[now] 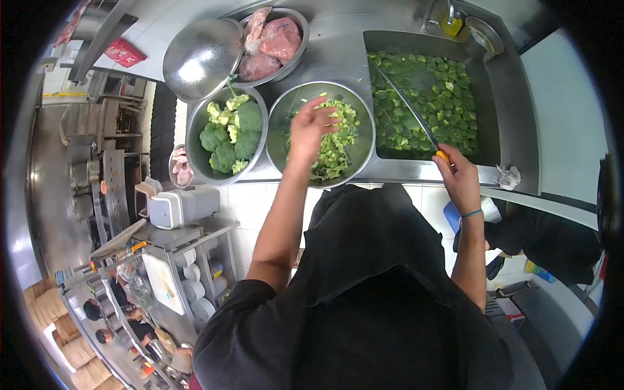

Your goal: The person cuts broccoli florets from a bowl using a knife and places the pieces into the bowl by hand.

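- Left hand [314, 127]: over the middle bowl [273, 133], fingers spread apart. It covers some of the pale green cuttings [335, 153]; I cannot tell whether my fingertips touch them.
- Right hand [459, 172]: clamped on the knife [416, 110], above the sink's front edge. My fingers hide most of the orange handle.
- Blade slants over the sink [489, 97] toward its back left corner. Tip hard to make out; contact with the rim uncertain.
- Sink, right part of the bench [335, 52]: many green florets [422, 97] in liquid. Bottom not visible; depth unknown.
- Middle bowl: front edge of the bench, just left of the sink. My left wrist and forearm cross its rim.
- Left bowl [195, 153]: bench's front left corner, beside the middle bowl. Holds broccoli heads [224, 156]; lower layers hidden.
- Basin [300, 62], behind the left bowl toward the back edge: pink meat [279, 42], apparently partly wrapped. A domed metal piece [198, 62] overlaps its left rim; type unclear.
- Faucet [453, 10]: back edge of the sink, cut off at the top of the view.
- Crumpled white item [509, 177]: sink's front right corner; material unclear.
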The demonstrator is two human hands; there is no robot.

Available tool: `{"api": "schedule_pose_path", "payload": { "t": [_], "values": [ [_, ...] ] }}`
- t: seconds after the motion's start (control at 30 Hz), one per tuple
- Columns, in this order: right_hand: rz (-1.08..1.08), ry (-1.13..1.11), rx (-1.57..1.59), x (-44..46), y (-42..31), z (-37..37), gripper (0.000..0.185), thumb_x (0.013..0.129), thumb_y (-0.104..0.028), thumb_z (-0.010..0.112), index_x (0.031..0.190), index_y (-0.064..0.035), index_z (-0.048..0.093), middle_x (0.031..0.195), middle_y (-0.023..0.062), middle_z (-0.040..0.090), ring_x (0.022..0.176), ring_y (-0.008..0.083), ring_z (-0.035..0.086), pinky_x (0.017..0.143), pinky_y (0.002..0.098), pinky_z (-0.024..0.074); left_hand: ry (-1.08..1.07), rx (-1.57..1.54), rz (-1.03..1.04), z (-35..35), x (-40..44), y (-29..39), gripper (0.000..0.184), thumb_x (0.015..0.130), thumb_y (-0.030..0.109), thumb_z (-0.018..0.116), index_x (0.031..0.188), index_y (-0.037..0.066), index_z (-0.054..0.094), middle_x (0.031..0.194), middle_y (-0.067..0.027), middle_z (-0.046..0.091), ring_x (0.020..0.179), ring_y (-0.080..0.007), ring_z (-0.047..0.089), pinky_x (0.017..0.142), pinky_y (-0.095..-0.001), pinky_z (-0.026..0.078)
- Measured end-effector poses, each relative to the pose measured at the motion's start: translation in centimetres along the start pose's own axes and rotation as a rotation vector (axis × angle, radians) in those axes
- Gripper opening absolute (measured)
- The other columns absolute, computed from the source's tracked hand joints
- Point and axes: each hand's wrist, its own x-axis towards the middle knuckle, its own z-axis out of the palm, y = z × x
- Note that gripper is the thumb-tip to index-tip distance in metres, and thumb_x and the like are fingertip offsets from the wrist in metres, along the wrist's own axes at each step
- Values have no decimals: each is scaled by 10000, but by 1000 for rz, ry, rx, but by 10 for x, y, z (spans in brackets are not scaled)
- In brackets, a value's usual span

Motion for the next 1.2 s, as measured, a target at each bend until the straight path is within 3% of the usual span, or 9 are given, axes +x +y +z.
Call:
{"api": "schedule_pose_path", "payload": {
  "t": [0.07,0.17,0.27,0.4,0.6,0.7,0.8,0.9,1.2],
  "values": [
    [-2,-15,-19,-3,2,0,369,979,-233,798,1279,-32,723,1081,192,789,924,315,776,805,369,595,141,743,127,-48,24,-27,389,978,13,629,1357,82,684,1252,-179,748,1069,-288,761,949,-386,614],
    [-22,-42,-23,-7,11,7,367,972,-224,803,1276,-35,722,1103,190,789,952,334,778,818,377,596,37,1357,294,-74,25,-35,416,905,-11,648,1291,120,732,1325,-134,719,1112,-305,743,978,-418,600],
    [-48,-88,-26,-9,6,14,360,960,-236,811,1257,-52,726,1082,193,782,932,361,770,793,392,595,-202,1500,279,-78,30,-51,490,866,-31,645,1308,161,731,1390,-121,679,1176,-349,707,1002,-458,583],
    [-149,-110,-53,-5,5,23,357,950,-256,817,1239,-68,725,1012,194,772,861,393,751,736,418,587,-169,1631,112,-65,34,-48,393,875,9,679,1232,160,743,1350,-136,677,1191,-348,700,1000,-449,579],
    [-144,-151,0,-14,0,32,344,937,-266,826,1217,-86,740,1032,186,776,899,402,754,759,415,598,105,1358,151,-61,23,-21,344,855,210,819,1181,118,755,1220,-178,717,1130,-369,721,942,-469,580],
    [-163,-201,34,-17,4,41,343,927,-259,833,1215,-94,745,1044,171,783,921,393,759,784,417,603,139,1203,234,-67,22,-35,381,866,222,821,1195,45,745,1121,-184,746,991,-318,772,849,-432,601],
    [-179,-237,20,-17,0,45,348,921,-264,835,1222,-113,745,1046,156,787,927,384,760,791,427,603,95,556,-26,-62,20,-45,382,903,189,785,1197,-47,723,995,-160,758,842,-230,779,747,-367,608],
    [-210,-268,-12,-13,-1,47,352,923,-284,831,1230,-134,745,1059,141,788,930,372,759,792,432,602,106,410,-39,-49,13,-44,367,924,161,755,1181,-96,708,937,-113,747,758,-157,746,692,-293,598],
    [-312,-243,-89,-6,0,55,365,923,-303,825,1247,-152,751,1066,134,790,917,369,754,788,443,602,77,303,-144,-40,-2,-36,269,992,132,719,1150,-85,716,960,-97,736,766,-165,719,742,-280,626]
  ]
}}
